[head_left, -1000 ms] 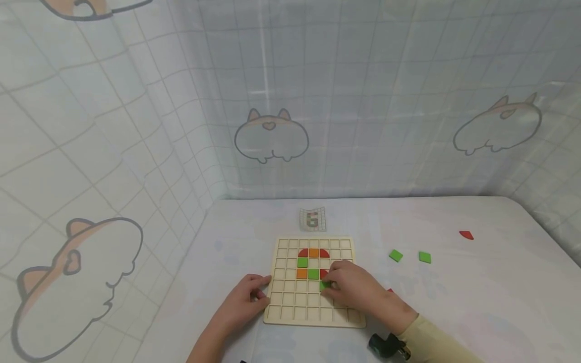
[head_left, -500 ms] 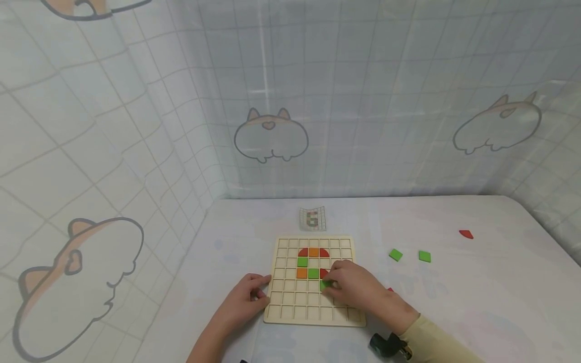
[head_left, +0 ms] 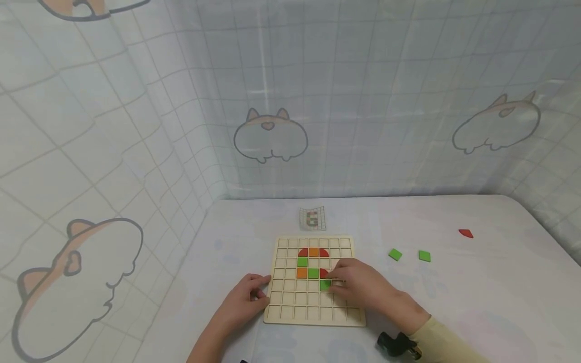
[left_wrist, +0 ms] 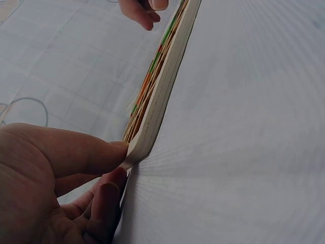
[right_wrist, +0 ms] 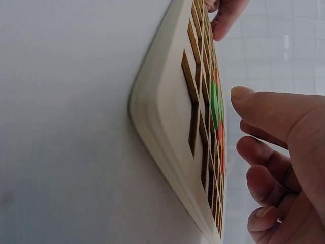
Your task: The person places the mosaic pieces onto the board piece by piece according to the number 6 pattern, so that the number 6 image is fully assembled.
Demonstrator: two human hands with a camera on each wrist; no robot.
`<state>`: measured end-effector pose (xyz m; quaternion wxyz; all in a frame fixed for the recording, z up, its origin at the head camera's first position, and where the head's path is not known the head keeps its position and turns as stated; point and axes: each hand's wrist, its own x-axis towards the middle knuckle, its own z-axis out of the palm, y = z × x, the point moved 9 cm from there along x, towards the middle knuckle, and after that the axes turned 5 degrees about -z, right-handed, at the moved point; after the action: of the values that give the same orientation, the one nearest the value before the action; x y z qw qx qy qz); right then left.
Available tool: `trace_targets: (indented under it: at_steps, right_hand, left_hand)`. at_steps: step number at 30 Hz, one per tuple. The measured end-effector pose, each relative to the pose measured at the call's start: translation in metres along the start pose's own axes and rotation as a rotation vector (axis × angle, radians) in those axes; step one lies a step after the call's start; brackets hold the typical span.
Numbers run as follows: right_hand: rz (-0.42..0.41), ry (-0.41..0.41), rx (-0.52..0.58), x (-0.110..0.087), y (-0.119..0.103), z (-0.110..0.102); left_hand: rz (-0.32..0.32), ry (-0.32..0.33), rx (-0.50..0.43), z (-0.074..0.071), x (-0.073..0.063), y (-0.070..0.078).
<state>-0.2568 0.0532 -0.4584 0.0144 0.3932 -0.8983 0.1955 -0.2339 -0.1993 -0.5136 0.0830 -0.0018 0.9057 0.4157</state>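
A pale wooden grid board (head_left: pixel 301 315) lies flat on the table. Several coloured tiles sit in its cells, among them orange squares, red quarter-rounds and a green tile (head_left: pixel 325 286) beneath a red one. My left hand (head_left: pixel 242 301) holds the board's left edge, thumb and fingers at its rim in the left wrist view. Over the board's right part, my right hand (head_left: pixel 363 283) hovers beside the green tile, its fingers loosely bent. The right wrist view shows a gap between thumb (right_wrist: pixel 264 109) and fingers, with nothing held. Some right-hand cells are hidden under that hand.
Right of the board lie two loose green squares, one nearer (head_left: pixel 396 254) and one farther (head_left: pixel 424 255), plus a red quarter-round (head_left: pixel 466 233). Behind the board is a small patterned card (head_left: pixel 312 219). A dark strapped device (head_left: pixel 397 345) is at the right wrist. Curtains enclose the table.
My right hand has let go of the green tile and drawn slightly right; the tile stays in its cell, now fully visible. My left hand has not moved.
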Motion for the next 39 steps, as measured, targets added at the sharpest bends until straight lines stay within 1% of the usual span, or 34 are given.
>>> trace_targets:
  at_steps: [3, 10, 13, 18, 21, 24, 28, 31, 35, 39]
  right_hand:
    - [0.032, -0.007, 0.010, -0.005, 0.005, -0.004]
    - [0.089, 0.042, 0.026, -0.020, 0.021, -0.021]
    - [0.137, 0.057, 0.008, -0.027, 0.032, -0.028]
    - [0.235, 0.063, 0.012, -0.041, 0.053, -0.040]
    - [0.274, 0.068, 0.021, -0.050, 0.064, -0.047]
    - [0.293, 0.081, 0.041, -0.060, 0.073, -0.051]
    - [0.305, 0.078, 0.070, -0.071, 0.080, -0.053]
    - [0.325, 0.069, 0.071, -0.078, 0.084, -0.051]
    - [0.369, 0.066, 0.090, -0.089, 0.089, -0.048]
    - [0.377, 0.068, 0.121, -0.098, 0.090, -0.043]
  left_hand:
    - [0.001, 0.001, 0.003, 0.000, 0.000, 0.000]
    - [-0.003, 0.002, 0.008, 0.000, 0.000, 0.001]
    - [-0.003, 0.003, 0.012, 0.000, 0.000, 0.001]
    - [-0.009, 0.004, 0.014, 0.001, 0.001, 0.000]
    - [-0.016, 0.006, 0.019, 0.000, 0.001, 0.001]
    - [-0.018, 0.009, 0.024, -0.001, 0.001, 0.002]
    - [-0.011, 0.011, 0.016, -0.001, 0.001, 0.002]
    - [-0.010, 0.010, 0.011, -0.001, 0.000, 0.002]
    - [-0.016, 0.003, 0.010, 0.000, 0.000, 0.001]
    - [-0.013, -0.004, 0.004, 0.000, 0.000, 0.001]
